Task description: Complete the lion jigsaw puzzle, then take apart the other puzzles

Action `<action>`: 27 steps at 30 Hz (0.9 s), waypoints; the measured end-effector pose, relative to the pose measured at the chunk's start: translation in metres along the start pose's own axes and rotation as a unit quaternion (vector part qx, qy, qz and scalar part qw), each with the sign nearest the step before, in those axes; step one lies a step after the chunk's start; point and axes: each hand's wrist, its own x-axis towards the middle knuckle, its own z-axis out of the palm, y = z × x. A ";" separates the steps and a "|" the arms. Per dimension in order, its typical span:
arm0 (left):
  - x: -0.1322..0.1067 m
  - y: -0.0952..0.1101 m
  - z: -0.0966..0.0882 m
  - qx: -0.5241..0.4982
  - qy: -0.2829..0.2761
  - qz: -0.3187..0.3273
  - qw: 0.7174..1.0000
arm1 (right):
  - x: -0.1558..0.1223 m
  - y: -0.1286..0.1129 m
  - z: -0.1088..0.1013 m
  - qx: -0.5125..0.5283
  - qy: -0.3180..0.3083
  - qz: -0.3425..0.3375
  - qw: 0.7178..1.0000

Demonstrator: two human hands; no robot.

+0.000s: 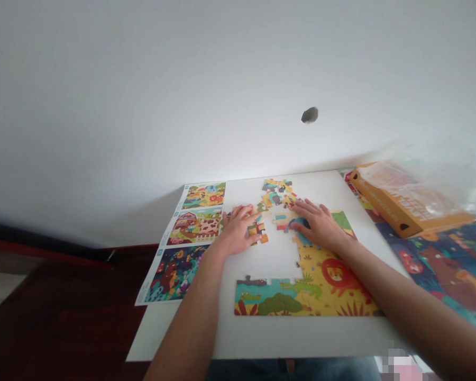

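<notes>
A partly joined jigsaw puzzle (313, 275) lies flat on the white table, with a lion, a crocodile and green bushes along its joined lower and right parts. Over its upper area, by the blue elephant, my right hand (321, 225) rests with fingers spread. My left hand (238, 231) lies palm down, fingers stretched, on loose puzzle pieces (257, 231) left of the gap. Some pieces under both hands are hidden. Beyond the hands sits a group of puzzle pieces (275, 193), and a few pieces (282, 221) touch the right fingertips.
A sheet with three printed pictures (194, 226) lies along the left edge of the white table (226, 333). At right, an orange puzzle box (392, 203) with clear plastic wrapping (416, 180) sits on another dark, colourful puzzle (440, 259). A white wall (238, 106) rises behind.
</notes>
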 end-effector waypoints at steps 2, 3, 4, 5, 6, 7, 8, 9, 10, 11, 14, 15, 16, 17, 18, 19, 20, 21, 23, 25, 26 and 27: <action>0.001 -0.002 0.001 -0.013 -0.006 0.000 1.000 | 0.000 -0.001 0.000 -0.010 -0.006 0.000 1.000; 0.002 -0.003 0.002 -0.020 -0.008 0.000 1.000 | 0.000 -0.001 0.000 -0.015 -0.004 0.006 1.000; 0.003 -0.003 0.003 -0.027 -0.007 0.001 1.000 | 0.000 -0.001 0.000 -0.018 0.000 0.016 1.000; 0.004 -0.003 0.004 -0.032 -0.003 0.004 0.999 | 0.001 0.000 0.001 -0.021 0.005 0.027 0.999; 0.005 -0.004 0.005 -0.037 0.004 0.007 0.999 | 0.001 0.001 0.001 -0.023 0.013 0.040 0.999; 0.007 -0.004 0.006 -0.039 0.013 0.010 0.999 | 0.002 0.003 0.001 -0.025 0.022 0.054 0.998; 0.008 -0.004 0.006 -0.040 0.025 0.010 0.999 | 0.002 0.004 0.001 -0.026 0.033 0.067 0.997; 0.009 -0.005 0.007 -0.039 0.040 0.007 0.998 | 0.003 0.006 0.001 -0.028 0.044 0.080 0.995; 0.010 -0.005 0.008 -0.038 0.055 0.002 0.998 | 0.003 0.007 0.001 -0.029 0.054 0.090 0.994; 0.011 -0.005 0.009 -0.035 0.069 -0.003 0.997 | 0.003 0.009 0.000 -0.028 0.061 0.095 0.993; 0.012 -0.004 0.009 -0.025 0.103 -0.013 0.994 | 0.003 0.012 -0.001 -0.023 0.069 0.083 0.994; 0.012 -0.003 0.008 -0.022 0.111 -0.012 0.993 | 0.003 0.013 -0.001 -0.026 0.067 0.076 0.995; 0.011 -0.002 0.007 -0.020 0.118 -0.009 0.993 | 0.003 0.014 0.000 -0.031 0.064 0.070 0.995; 0.010 0.001 0.006 -0.019 0.123 -0.002 0.992 | 0.003 0.015 0.000 -0.037 0.062 0.067 0.995; 0.009 0.004 0.005 -0.020 0.125 0.009 0.992 | 0.004 0.016 0.001 -0.043 0.062 0.066 0.995; 0.008 0.008 0.004 -0.022 0.124 0.025 0.992 | 0.004 0.017 0.001 -0.047 0.063 0.069 0.995; 0.006 0.012 0.002 -0.025 0.119 0.044 0.992 | 0.005 0.019 0.002 -0.047 0.067 0.073 0.994; 0.005 0.017 0.001 -0.028 0.111 0.066 0.991 | 0.005 0.022 0.002 -0.045 0.072 0.080 0.993; 0.003 0.028 0.000 -0.037 0.084 0.103 0.990 | 0.007 0.027 0.000 -0.037 0.081 0.098 0.991; 0.002 0.037 0.000 -0.047 0.049 0.127 0.990 | 0.009 0.034 -0.002 -0.031 0.086 0.114 0.989; 0.002 0.041 0.000 -0.051 0.034 0.135 0.989 | 0.010 0.037 -0.004 -0.029 0.089 0.120 0.988; 0.002 0.045 0.002 -0.053 0.021 0.144 0.988 | 0.011 0.040 -0.005 -0.028 0.094 0.126 0.987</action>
